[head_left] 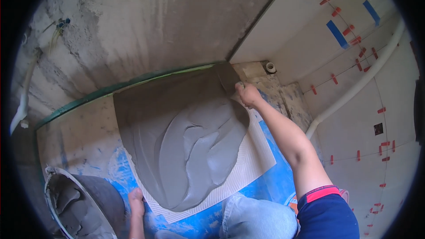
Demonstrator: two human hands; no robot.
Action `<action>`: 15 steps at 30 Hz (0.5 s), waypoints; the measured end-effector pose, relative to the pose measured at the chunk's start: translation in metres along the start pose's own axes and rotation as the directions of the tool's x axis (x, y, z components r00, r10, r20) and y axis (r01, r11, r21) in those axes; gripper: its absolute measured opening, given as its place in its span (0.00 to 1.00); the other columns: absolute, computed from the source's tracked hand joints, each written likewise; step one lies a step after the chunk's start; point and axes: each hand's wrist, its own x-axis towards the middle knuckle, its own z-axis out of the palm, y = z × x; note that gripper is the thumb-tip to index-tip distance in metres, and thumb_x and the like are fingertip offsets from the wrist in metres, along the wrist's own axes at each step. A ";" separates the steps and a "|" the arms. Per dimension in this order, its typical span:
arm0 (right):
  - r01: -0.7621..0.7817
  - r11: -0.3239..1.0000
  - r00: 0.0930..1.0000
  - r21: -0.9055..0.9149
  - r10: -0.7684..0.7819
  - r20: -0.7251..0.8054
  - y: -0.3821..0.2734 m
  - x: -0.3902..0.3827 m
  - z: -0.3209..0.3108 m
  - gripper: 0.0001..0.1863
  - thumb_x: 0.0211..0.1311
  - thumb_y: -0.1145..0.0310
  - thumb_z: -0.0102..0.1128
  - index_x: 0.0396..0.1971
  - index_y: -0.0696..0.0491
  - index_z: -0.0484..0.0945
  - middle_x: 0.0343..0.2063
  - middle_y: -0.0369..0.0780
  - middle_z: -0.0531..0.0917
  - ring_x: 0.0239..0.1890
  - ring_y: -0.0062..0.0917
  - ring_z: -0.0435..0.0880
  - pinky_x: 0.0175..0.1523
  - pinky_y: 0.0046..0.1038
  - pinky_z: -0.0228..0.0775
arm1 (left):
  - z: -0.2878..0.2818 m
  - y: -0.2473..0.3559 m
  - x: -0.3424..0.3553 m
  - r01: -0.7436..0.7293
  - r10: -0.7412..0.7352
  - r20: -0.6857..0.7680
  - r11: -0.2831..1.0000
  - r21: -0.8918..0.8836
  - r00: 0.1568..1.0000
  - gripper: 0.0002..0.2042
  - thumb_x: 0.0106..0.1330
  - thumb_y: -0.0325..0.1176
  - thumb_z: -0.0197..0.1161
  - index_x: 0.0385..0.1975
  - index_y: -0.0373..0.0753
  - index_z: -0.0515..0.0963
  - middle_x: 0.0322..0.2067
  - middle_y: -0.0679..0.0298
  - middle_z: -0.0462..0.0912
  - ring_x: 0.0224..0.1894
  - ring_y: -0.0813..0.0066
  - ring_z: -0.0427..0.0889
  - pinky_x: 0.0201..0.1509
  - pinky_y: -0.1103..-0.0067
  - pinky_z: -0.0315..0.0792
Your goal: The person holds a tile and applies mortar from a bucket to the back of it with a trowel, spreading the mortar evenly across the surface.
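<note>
My right hand [247, 94] grips a trowel [227, 82] at the back right of grey mortar [186, 150]. The blade lies dark against the mortar, its outline hard to make out. The mortar covers much of a pale, ridged tile back [257, 155], which rests on a blue-surfaced board [268, 183] smeared with grey. Near the tile's left front edge is my left hand [136, 199]; its fingers are mostly hidden, so their grip is unclear. Just left of it stands a bucket [99, 194] with mortar inside. My denim-covered knee [248, 221] is at the front.
A bare plaster wall [141, 13] runs along the back, with wires [58, 31] and a pipe at left. The tiled wall [336, 119] at right has red clips and blue tape. A long white pipe [358, 84] leans there, near a short floor pipe [270, 67].
</note>
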 end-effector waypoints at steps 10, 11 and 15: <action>-0.609 0.437 0.770 0.662 0.124 0.626 -0.098 -0.009 -0.009 0.20 0.73 0.52 0.44 0.33 0.56 0.68 0.15 0.37 0.71 0.14 0.22 0.71 0.19 0.25 0.67 | -0.011 -0.012 0.001 0.080 -0.076 -0.040 0.992 0.096 0.996 0.21 0.74 0.41 0.52 0.16 0.41 0.66 0.16 0.74 0.63 0.21 0.83 0.60 0.24 0.78 0.54; -0.582 0.478 0.775 0.658 0.080 0.627 -0.112 -0.013 -0.005 0.20 0.73 0.52 0.44 0.32 0.56 0.68 0.15 0.37 0.71 0.14 0.23 0.71 0.19 0.26 0.67 | -0.015 -0.018 0.001 0.072 -0.068 -0.046 0.992 0.104 0.997 0.21 0.74 0.41 0.52 0.16 0.40 0.66 0.16 0.73 0.64 0.21 0.83 0.61 0.24 0.78 0.55; -0.576 0.510 0.750 0.639 0.018 0.661 -0.162 -0.037 0.008 0.22 0.74 0.51 0.43 0.34 0.57 0.69 0.15 0.38 0.72 0.14 0.23 0.71 0.19 0.27 0.67 | -0.011 -0.009 0.001 0.115 -0.112 -0.032 0.988 0.104 0.993 0.21 0.74 0.42 0.51 0.16 0.40 0.67 0.16 0.74 0.65 0.21 0.82 0.62 0.24 0.78 0.56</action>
